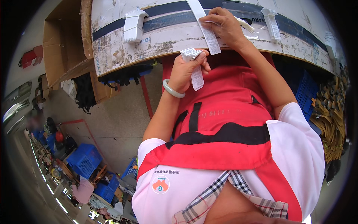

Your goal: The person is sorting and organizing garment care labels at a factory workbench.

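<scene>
My left hand [185,71], with a pale green bangle on the wrist, holds a small bundle of folded white printed labels [194,65] just below the edge of the work table [123,52]. My right hand [225,26] rests on the tabletop, fingers pressing on a long white label strip [207,31] that runs across the dark band of the table. A red apron with black straps covers my lap below both hands.
Stacks of white labels [132,24] [272,22] lie on the worn white tabletop. A cardboard box [65,41] stands at the left, a blue crate [305,91] and tan strips [332,119] at the right. Blue crates [85,158] and another person sit on the floor lower left.
</scene>
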### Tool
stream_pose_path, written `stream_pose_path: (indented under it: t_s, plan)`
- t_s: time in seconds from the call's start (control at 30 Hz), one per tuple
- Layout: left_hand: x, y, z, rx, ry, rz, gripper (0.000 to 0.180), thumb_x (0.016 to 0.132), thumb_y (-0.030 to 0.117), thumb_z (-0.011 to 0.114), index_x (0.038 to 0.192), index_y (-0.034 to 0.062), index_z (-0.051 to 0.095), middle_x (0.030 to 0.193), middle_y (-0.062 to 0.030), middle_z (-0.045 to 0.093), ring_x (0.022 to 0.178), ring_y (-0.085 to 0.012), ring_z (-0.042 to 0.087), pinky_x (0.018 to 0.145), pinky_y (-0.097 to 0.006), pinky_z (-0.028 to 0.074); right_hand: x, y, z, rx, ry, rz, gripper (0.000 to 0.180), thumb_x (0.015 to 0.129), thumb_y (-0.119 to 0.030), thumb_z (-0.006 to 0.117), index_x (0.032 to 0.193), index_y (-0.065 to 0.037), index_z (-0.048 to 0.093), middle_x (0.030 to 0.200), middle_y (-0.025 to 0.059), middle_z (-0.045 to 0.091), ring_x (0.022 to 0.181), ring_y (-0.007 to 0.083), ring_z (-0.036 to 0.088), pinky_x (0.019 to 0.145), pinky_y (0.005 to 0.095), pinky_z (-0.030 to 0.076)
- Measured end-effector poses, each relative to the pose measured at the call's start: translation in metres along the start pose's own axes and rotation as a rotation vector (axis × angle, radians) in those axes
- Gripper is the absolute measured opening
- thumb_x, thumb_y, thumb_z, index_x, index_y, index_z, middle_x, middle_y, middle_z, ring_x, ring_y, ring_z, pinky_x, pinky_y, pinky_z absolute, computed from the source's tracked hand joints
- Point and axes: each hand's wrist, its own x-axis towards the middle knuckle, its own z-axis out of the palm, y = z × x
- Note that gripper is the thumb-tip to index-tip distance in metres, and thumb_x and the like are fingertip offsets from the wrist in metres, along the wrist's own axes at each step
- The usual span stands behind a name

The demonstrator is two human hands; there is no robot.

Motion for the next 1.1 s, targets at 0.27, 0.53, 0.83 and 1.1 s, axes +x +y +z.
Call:
stream_pose_path:
  t_s: [0.27,0.53,0.83,1.1]
  plan:
    - [0.011,0.009,0.004,0.318,0.218,0.244,0.017,0.087,0.011,0.072,0.101,0.0017,0.069,0.073,-0.0015,0.064,0.055,-0.0048,0.051,0.048,-0.019,0.036,-0.011,-0.007,0.004,0.176,-0.007,0.089,0.011,0.086,-0.009,0.069,0.096,-0.005,0.069,0.099,0.0051,0.059,0.083,0.0175,0.061,0.076,0.0268,0.05]
    - [0.01,0.022,0.005,0.682,0.177,0.622,0.014,0.081,-0.003,0.07,0.094,0.0005,0.069,0.084,-0.0023,0.068,0.078,-0.0081,0.062,0.07,-0.023,0.05,-0.015,-0.056,-0.042,0.506,-0.116,0.056,0.016,0.09,-0.018,0.068,0.098,-0.004,0.068,0.095,0.0038,0.061,0.079,0.0141,0.06,0.07,0.0255,0.049]
    - [-0.007,0.017,0.01,0.53,0.173,0.515,0.018,0.084,0.001,0.072,0.102,0.0002,0.07,0.076,-0.0018,0.066,0.065,-0.005,0.058,0.053,-0.019,0.042,-0.028,-0.064,-0.05,0.862,-0.357,0.416,0.019,0.091,-0.015,0.067,0.101,0.001,0.068,0.087,0.0029,0.066,0.08,0.008,0.062,0.073,0.0217,0.052]
    - [-0.008,0.013,0.004,0.546,0.136,0.604,0.018,0.085,0.002,0.073,0.103,0.0001,0.07,0.077,-0.0028,0.067,0.067,-0.0065,0.061,0.056,-0.019,0.045,-0.027,-0.074,-0.055,0.937,-0.386,0.512,0.017,0.091,-0.015,0.067,0.099,0.0,0.067,0.087,0.0013,0.066,0.081,0.0069,0.061,0.073,0.021,0.052]
